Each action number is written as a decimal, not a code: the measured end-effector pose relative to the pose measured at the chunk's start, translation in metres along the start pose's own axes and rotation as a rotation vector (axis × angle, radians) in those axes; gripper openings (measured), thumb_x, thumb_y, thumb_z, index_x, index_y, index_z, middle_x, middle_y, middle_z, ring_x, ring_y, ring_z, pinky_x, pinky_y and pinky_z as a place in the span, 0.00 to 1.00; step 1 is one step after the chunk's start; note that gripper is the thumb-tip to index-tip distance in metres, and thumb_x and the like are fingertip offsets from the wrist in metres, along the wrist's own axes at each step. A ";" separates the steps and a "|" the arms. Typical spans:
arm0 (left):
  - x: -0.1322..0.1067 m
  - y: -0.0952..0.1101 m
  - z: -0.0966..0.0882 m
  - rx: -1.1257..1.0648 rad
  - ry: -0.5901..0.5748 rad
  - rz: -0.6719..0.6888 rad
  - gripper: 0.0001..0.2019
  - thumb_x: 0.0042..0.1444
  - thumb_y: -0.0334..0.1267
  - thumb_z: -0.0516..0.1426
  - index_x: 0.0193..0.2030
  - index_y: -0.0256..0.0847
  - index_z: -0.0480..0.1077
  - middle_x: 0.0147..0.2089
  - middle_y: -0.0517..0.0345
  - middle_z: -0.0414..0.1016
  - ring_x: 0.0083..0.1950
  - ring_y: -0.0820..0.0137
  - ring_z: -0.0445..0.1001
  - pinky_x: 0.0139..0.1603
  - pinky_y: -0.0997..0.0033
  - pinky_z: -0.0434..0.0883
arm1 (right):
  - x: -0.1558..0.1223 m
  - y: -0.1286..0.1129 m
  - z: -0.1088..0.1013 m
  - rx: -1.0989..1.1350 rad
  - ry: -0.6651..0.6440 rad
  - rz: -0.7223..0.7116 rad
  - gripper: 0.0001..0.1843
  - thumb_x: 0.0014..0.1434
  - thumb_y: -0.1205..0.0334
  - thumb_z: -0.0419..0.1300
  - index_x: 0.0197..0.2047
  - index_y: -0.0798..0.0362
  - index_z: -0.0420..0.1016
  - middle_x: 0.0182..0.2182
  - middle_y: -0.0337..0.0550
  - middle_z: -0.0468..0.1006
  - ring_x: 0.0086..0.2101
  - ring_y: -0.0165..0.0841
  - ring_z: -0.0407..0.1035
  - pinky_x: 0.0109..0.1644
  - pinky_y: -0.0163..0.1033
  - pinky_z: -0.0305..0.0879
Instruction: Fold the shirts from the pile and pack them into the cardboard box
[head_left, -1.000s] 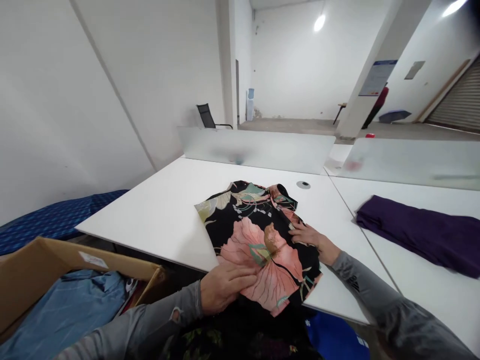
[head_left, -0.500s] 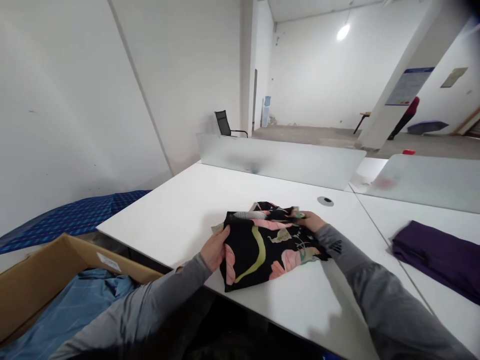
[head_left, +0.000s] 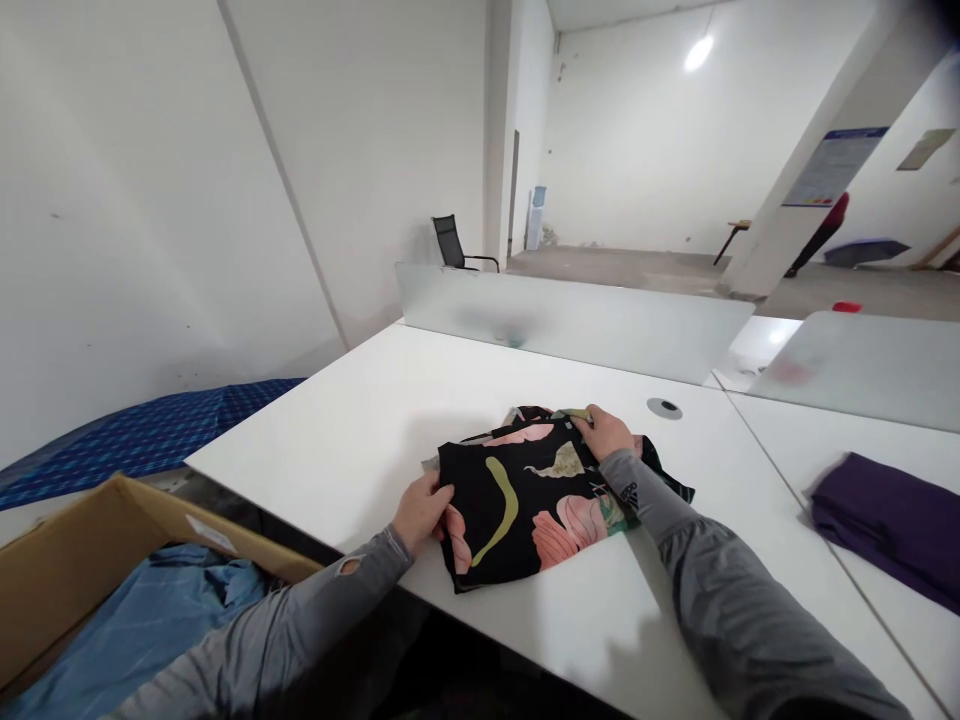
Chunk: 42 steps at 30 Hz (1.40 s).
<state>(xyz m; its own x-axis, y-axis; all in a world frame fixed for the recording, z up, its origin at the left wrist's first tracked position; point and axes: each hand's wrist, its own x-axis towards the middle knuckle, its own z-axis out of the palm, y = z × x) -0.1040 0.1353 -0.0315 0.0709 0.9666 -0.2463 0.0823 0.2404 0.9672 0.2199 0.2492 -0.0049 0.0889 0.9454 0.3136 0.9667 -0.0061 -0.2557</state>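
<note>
A black garment (head_left: 517,500) with pink flowers and yellow-green shapes lies partly folded near the front edge of the white table (head_left: 360,420). At its left edge, my left hand (head_left: 424,508) grips the cloth between thumb and fingers. My right hand (head_left: 602,435) pinches the fabric along the far upper edge, toward the right side. Some layers stick out behind and to the right of the folded part. Which kind of garment it is, I cannot tell.
A folded purple cloth (head_left: 889,525) lies on the table to the right. A cardboard box (head_left: 165,510) holding blue fabric (head_left: 157,620) stands at the lower left. Frosted partitions (head_left: 570,320) line the far edge, and a round cable grommet (head_left: 664,408) sits in the tabletop.
My right hand has shifted left along the far edge of the garment, whose upper layer now lies flatter. My left hand stays at the left edge, slightly lower.
</note>
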 end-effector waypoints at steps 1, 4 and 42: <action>0.000 -0.001 -0.006 0.160 0.045 0.016 0.06 0.54 0.39 0.55 0.33 0.42 0.61 0.16 0.67 0.66 0.14 0.72 0.66 0.15 0.76 0.59 | 0.002 0.001 0.003 -0.003 -0.007 -0.017 0.17 0.62 0.49 0.51 0.38 0.51 0.72 0.33 0.49 0.79 0.35 0.42 0.71 0.35 0.39 0.58; -0.005 0.002 -0.020 0.637 0.170 0.197 0.04 0.52 0.35 0.54 0.32 0.42 0.60 0.24 0.63 0.69 0.22 0.69 0.70 0.24 0.70 0.66 | 0.005 0.001 0.013 0.047 -0.008 -0.098 0.16 0.62 0.48 0.51 0.35 0.50 0.71 0.31 0.45 0.78 0.33 0.39 0.70 0.35 0.37 0.58; -0.061 0.018 0.032 0.924 -0.081 0.269 0.38 0.52 0.41 0.57 0.68 0.36 0.47 0.57 0.42 0.70 0.57 0.51 0.70 0.54 0.57 0.66 | -0.044 0.024 -0.018 0.580 -0.139 0.379 0.22 0.35 0.47 0.70 0.30 0.54 0.74 0.25 0.44 0.78 0.30 0.39 0.74 0.30 0.39 0.68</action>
<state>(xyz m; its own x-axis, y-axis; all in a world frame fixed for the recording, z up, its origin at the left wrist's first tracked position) -0.0749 0.0783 -0.0014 0.2672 0.9617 -0.0604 0.8008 -0.1868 0.5691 0.2439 0.2015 -0.0082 0.3249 0.9457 -0.0035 0.5881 -0.2049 -0.7824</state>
